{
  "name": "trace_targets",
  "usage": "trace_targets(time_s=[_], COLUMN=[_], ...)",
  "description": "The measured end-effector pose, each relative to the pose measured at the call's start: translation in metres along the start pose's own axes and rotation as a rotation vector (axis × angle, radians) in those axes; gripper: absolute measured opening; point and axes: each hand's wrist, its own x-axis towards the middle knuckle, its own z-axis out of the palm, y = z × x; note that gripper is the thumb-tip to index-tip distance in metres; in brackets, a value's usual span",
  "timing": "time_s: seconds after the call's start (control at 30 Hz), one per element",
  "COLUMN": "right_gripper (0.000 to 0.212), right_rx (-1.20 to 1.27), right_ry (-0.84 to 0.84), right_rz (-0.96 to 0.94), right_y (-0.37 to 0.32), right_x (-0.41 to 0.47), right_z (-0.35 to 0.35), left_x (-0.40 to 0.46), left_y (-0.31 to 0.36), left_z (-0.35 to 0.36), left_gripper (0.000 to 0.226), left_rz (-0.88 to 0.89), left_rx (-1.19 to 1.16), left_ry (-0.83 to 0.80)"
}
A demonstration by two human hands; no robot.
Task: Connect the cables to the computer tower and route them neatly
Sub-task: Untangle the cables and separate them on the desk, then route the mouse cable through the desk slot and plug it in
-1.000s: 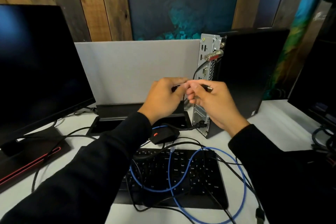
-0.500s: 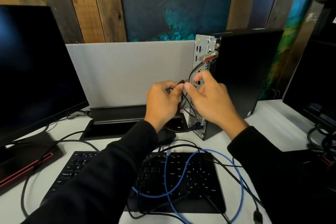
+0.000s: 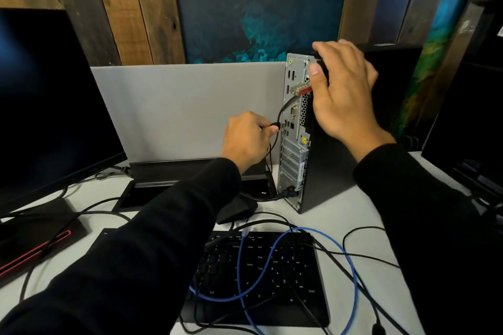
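Far left: monitor (image 3: 49, 100), dark screen, standing on the bench (image 3: 340, 215), its stand near the left edge.

Centre left, far: grey divider panel (image 3: 185, 109), upright behind the bench.

Centre, near: black keyboard (image 3: 261, 277), flat on the bench. A blue cable (image 3: 353, 275) loops over it, unconnected, along with several loose black leads.

Centre: left hand (image 3: 247, 139), grip clenched on a black plug (image 3: 275, 125) pinched between thumb and fingers. The plug's long axis runs left to right, metal tip pointing right at the tower's rear panel. Its lead arcs up toward the panel; where it ends is not clear.

Centre right: computer tower (image 3: 334, 171), upright, rear panel facing left. The small ports at mid-height lie just right of the plug tip, near but seemingly not yet touching. Judged the step in hand: a straight push rightward along the plug's axis should seat it. A silver connector (image 3: 299, 89) sits higher on the panel; another plug occupies the bottom socket.

Right: right hand (image 3: 343, 90), fingers wrapped over the tower's top rear edge, apparently bracing it; it holds no cable. The left hand is the nearer to the ports.
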Motion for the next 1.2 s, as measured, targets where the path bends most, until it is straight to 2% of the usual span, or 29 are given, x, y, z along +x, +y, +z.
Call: trace_targets(time_s=[0.2,0.43,0.73,0.83,0.9,0.97,1.03,1.1,1.2], right_gripper=[0.038,0.035,0.033,0.033,0.037,0.044,0.049,0.046,0.026], right_rx=[0.034,0.084,0.167,0.163,0.153,0.196,0.229,0.195,0.221], right_ry=[0.124,0.17,0.252,0.254,0.226,0.201,0.218,0.189,-0.005], right_rz=[-0.001,-0.001,0.02,0.015,0.001,0.012,0.034,0.014,-0.05], right_y=[0.0,0.001,-0.004,-0.005,-0.002,-0.001,-0.006,-0.016,-0.02], right_x=[-0.003,-0.004,-0.003,-0.005,-0.007,-0.02,-0.055,-0.103,-0.152], right_z=[0.011,0.015,0.023,0.024,0.021,0.015,0.015,0.022,0.041], left_x=[-0.003,-0.002,0.005,0.005,0.0,-0.006,-0.014,-0.024,-0.039], left_y=[0.002,0.004,0.014,0.011,0.007,-0.005,-0.034,-0.068,-0.106], left_z=[0.002,0.008,0.012,0.007,-0.004,-0.016,-0.028,-0.038,-0.053], left_gripper=[0.027,0.038,0.035,0.031,0.031,0.043,0.043,0.032,0.034], left_rz=[0.034,0.023,0.046,0.079,0.106,0.04,-0.13,-0.258,-0.32], left_rx=[-0.022,0.046,0.104,0.115,-0.013,-0.232,-0.309,-0.202,-0.065], left_ry=[0.037,0.04,0.072,0.016,-0.042,-0.07,-0.004,0.035,0.004])
